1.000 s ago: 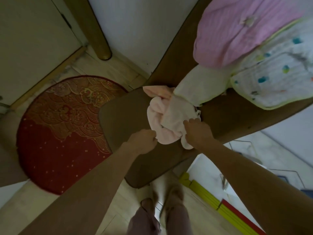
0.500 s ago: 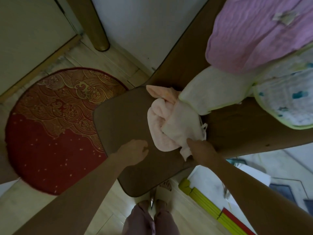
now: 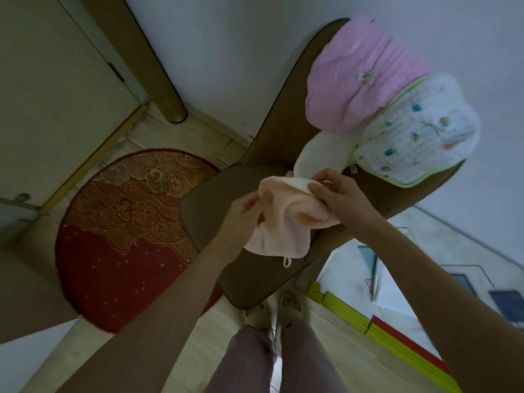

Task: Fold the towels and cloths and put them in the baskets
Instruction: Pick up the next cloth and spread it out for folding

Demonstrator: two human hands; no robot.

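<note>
peach cloth (image 3: 286,214) now lifted off counter (image 3: 215,199); left hand (image 3: 249,211) and right hand (image 3: 337,194) pinch its top edge; pink towel (image 3: 354,80) behind.

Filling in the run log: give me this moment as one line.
stage: unfolding | left hand: grips pink towel | right hand: pinches its top edge | towel: held above table | baskets: not in view

Cloths (image 3: 368,80) piled on table (image 3: 283,123) far end, rug (image 3: 119,228) on floor left
</note>
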